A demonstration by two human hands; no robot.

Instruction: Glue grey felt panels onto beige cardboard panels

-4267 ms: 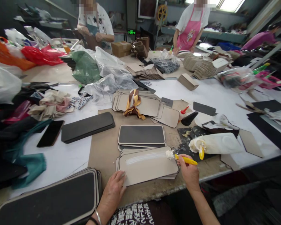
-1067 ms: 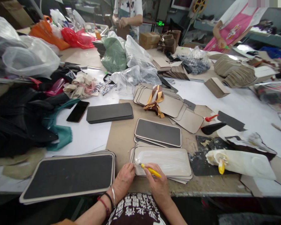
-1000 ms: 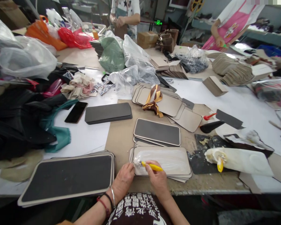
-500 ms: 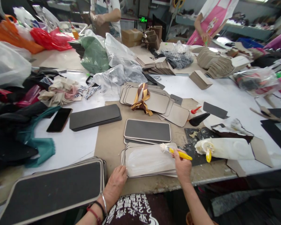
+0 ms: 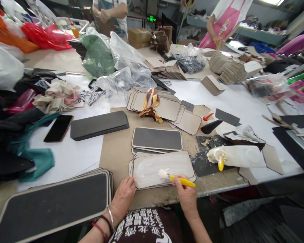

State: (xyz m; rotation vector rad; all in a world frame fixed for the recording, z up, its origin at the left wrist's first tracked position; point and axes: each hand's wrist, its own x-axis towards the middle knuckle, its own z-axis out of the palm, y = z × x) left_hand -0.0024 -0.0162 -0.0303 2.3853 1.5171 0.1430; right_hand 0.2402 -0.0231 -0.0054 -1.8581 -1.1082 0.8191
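Observation:
My right hand (image 5: pixel 186 195) grips a yellow-handled glue brush (image 5: pixel 177 179), its white bristles resting on the near edge of a tan board (image 5: pixel 164 165) coated with wet glue. That board tops a small stack at the table's front edge. My left hand (image 5: pixel 123 196) lies with fingers flat against the stack's near left corner, holding it down. Just behind the stack lies a board with a dark grey foam face (image 5: pixel 157 138).
A glue bottle (image 5: pixel 236 156) lies on its side to the right. A big stack of foam-faced boards (image 5: pixel 50 202) sits at my left, with grey foam pads (image 5: pixel 99 124) and a phone (image 5: pixel 58 128) beyond. More tan boards (image 5: pixel 167 109) and plastic bags behind. Two people stand at the far side.
My right hand has swept the brush from the board's far right corner back to its near edge. The glue coat has grown since the first frame. My left hand stayed on the corner.

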